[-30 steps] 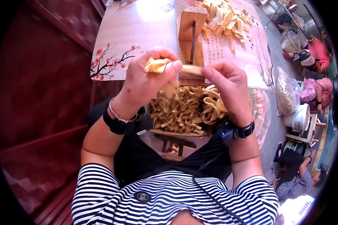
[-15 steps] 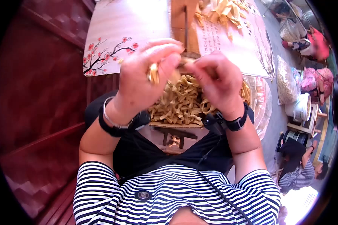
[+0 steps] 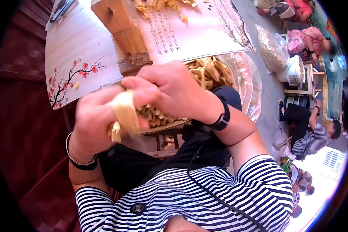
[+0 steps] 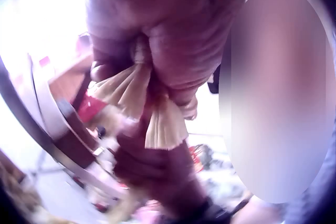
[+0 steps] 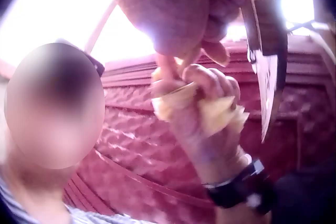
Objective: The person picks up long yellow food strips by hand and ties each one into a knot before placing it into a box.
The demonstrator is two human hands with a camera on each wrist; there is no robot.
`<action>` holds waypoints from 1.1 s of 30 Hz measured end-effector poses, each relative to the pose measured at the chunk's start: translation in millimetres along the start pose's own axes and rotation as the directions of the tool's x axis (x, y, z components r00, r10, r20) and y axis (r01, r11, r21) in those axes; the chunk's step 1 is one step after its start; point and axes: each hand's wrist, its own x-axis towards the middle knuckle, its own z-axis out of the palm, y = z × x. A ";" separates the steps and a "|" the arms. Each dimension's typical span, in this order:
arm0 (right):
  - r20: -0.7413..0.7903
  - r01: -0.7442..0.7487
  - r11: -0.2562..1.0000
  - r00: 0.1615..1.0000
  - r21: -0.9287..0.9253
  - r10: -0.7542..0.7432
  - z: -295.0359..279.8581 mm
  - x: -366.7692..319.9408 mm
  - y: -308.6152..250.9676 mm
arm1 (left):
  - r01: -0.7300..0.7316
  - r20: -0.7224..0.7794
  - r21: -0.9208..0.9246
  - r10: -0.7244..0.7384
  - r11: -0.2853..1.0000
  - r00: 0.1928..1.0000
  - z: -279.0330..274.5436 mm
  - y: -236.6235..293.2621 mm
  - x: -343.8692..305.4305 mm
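- Biggest thing: the tabletop [image 3: 79, 42], covered in printed sheets, red blossoms near its near-left corner. The far edge runs out of frame, taking part of a strip pile [image 3: 158, 4] with it. More of that pile showed half a second ago, before the head view swung.
- Wooden block [image 3: 133, 40] at the tabletop's near edge, top end cut off.
- Cardboard box [image 3: 168, 127] of cut strips just below that near edge. Hands hide lots of it, so no clue about the middle.
- Right hand [image 3: 170, 91]: fingers curled in against the other hand, pinching the strip as far as the right wrist view shows. Fingertips are pretty blurry. A second ago the hands were apart with strip stretched between them.
- Left hand [image 3: 98, 121]: curled round the same strip, motion-blurred, and lower toward the lap than half a second ago.
- The pale yellow strip [image 3: 126, 110]: looped over the left fingers, near the tabletop's near edge. Broad band showing now, only a sliver before. Left wrist view has two fanned ends poking out; whatever's inside the grip is hidden.
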 end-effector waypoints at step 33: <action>0.637 -0.712 0.405 0.699 0.574 0.326 -12.4 1.8 -12.6 | 0.044 -0.386 -0.456 -0.242 0.889 0.890 -30.2 -24.6 -11.8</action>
